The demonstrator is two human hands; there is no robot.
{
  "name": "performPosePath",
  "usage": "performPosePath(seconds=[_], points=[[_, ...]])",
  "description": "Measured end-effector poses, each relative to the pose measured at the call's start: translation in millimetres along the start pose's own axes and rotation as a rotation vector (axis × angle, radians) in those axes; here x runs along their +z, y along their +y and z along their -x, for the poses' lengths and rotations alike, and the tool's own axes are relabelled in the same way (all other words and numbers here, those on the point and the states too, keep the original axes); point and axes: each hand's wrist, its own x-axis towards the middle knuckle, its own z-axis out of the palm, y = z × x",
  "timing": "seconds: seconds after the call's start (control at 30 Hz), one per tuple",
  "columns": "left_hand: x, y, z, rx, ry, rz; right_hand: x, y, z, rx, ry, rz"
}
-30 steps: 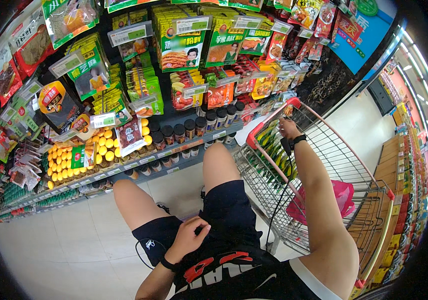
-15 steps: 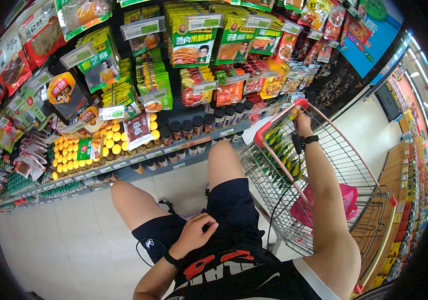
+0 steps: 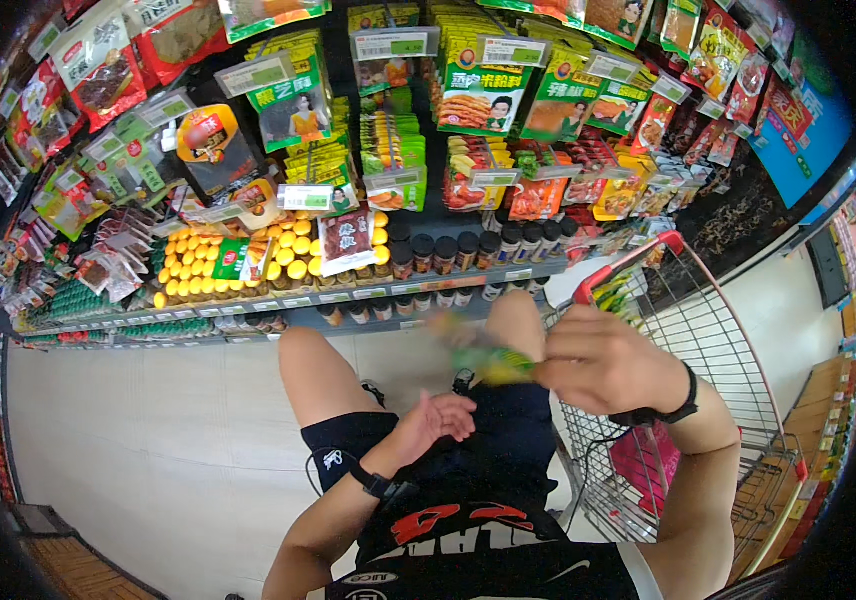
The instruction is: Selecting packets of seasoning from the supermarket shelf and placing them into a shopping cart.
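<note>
My right hand is raised over the near side of the shopping cart, its fingers closed on a seasoning packet. The packet is green and yellow, smeared by motion, and stretches leftward above my right thigh. My left hand rests over my lap, palm turned partly up, fingers apart and holding nothing. Inside the cart's front end, more green and yellow packets show behind my right hand, which hides part of them. A pink bag lies deeper in the cart under my right forearm.
Ahead stands a shelf with hanging spice pouches, yellow-capped jars and dark-lidded bottles. A brown pouch leans against the yellow caps. Wooden display stands line the right side beyond the cart.
My right hand has come back from the cart's front end toward my lap with a packet in it. My left hand has lifted slightly and opened. The view has swung left.
</note>
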Motion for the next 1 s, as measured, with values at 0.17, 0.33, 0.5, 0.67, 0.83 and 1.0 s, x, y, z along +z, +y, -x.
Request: performPosePath(seconds=[0.17,0.33,0.5,0.67,0.83,1.0], points=[[-5,37,20,0.065,0.017,0.675,37,31,-53,-0.191,0.103,-0.166],[-11,47,35,0.166,-0.053,0.16,68,52,-76,-0.2,0.191,-0.202],[-7,18,24,0.154,0.232,-0.135,95,65,-75,-0.187,0.224,-0.198],[-14,12,1,0.322,0.545,-0.142,115,77,-72,-0.096,0.323,-0.558],[-11,23,-14,0.398,0.4,-0.087,114,79,-64,0.096,0.248,-0.966],[-10,30,-10,0.246,0.159,-0.032,115,84,-68,0.014,0.309,-0.852]])
